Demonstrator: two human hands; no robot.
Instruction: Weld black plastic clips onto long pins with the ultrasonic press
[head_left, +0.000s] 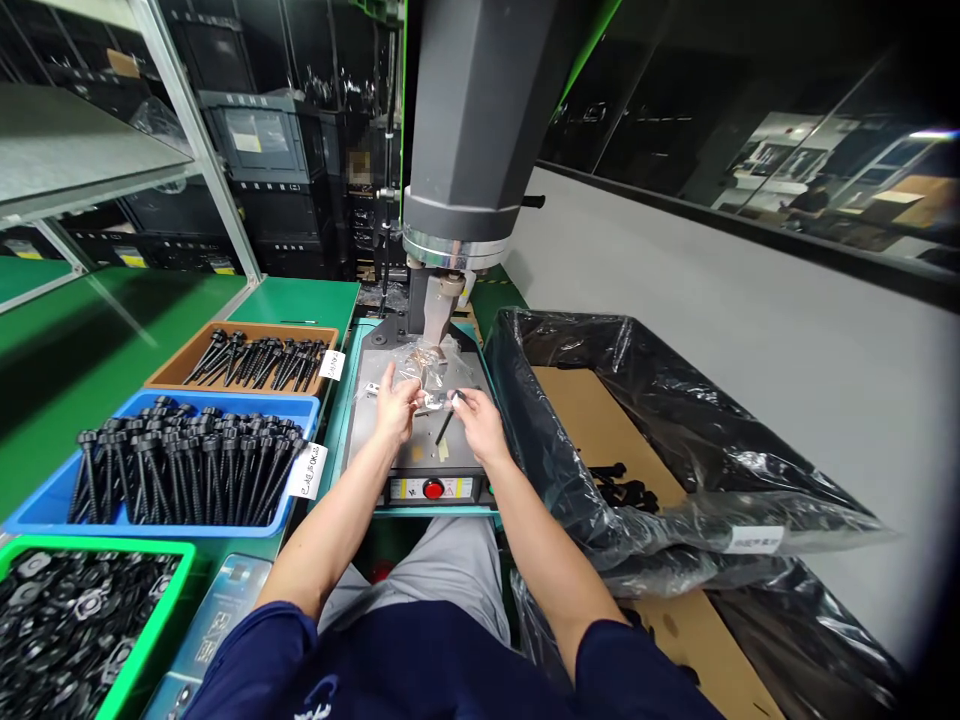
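Over the metal plate of a press-like machine, my two hands are close together. My right hand pinches the upper end of a thin black ribbed rod, which slants down toward the plate. To its left, my left hand is closed, with thumb and fingers pressed together beside crumpled clear plastic. What those left fingers hold is too small to make out. The machine's metal tool head points down just beyond the plastic.
On the left stand an orange tray and a blue tray of black rods, and a green tray of small black parts. At right is a box lined with black plastic. A red button faces me.
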